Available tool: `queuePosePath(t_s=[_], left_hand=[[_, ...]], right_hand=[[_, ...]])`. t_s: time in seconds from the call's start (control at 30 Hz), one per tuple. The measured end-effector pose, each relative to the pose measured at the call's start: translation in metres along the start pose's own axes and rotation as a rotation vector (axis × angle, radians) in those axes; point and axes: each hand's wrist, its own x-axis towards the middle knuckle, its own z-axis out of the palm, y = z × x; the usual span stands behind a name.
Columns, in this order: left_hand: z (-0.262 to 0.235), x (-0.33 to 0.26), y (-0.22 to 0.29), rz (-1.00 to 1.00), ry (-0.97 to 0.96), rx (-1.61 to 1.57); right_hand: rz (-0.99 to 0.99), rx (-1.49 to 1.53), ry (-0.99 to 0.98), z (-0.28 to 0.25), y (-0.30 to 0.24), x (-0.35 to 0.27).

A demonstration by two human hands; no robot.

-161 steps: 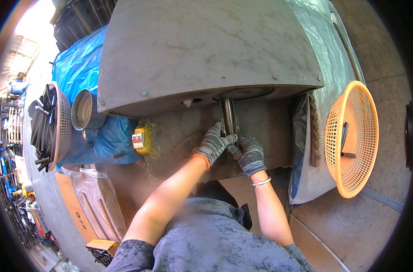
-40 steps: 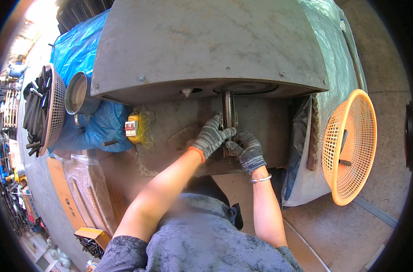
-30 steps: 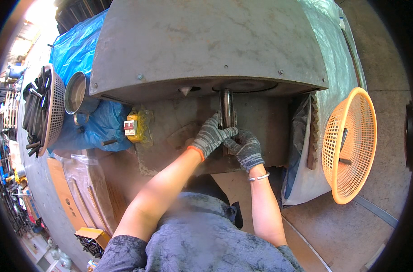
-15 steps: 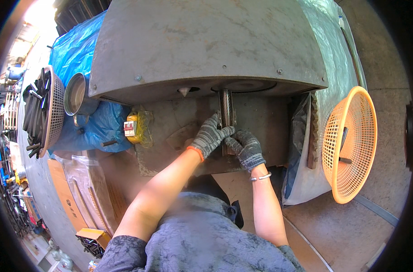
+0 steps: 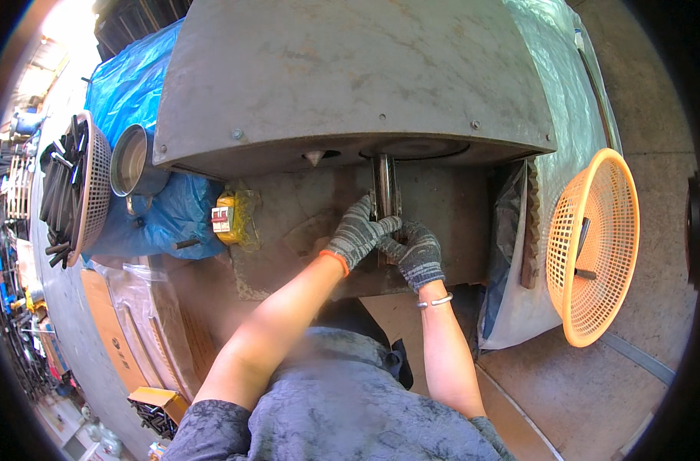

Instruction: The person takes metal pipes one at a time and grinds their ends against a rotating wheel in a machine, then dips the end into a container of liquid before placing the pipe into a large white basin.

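A shiny metal bar-like fixture sticks out toward me from beneath the grey machine cover. My left hand, in a grey striped knit glove with an orange cuff, is closed against the fixture's left side near its front end. Directly to the right, my right hand, gloved alike, has its fingers bent together at that same front end. The two hands meet there, thumbs and fingertips almost touching. Whatever small piece lies between the fingers is hidden by the gloves.
A pointed metal tip shows under the cover. Left stand a basket of black rods, a metal pot and a yellow switch box. At right, an orange basket holds a few dark rods beside a toothed strip.
My right hand has shifted slightly left and inward, closer to my left hand and the front end of the fixture. My left hand stays almost in place.
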Motion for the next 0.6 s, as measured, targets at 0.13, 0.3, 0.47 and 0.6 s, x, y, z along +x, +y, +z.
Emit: queuePosePath(t_s=[0.13,0.3,0.47,0.6], left_hand=[[0.002,0.005,-0.019,0.065,0.040,0.021],[0.004,0.006,-0.019,0.024,0.042,-0.008],[0.002,0.003,-0.012,0.054,0.031,0.047],[0.002,0.002,-0.009,0.005,-0.017,-0.093]], right_hand=[[-0.083,0.087,-0.014,0.001,0.025,0.002],[-0.048,-0.012,0.031,0.004,0.011,0.002],[-0.152,0.007,0.031,-0.001,0.014,0.002],[-0.075,-0.072,0.021,0.003,0.019,0.002]])
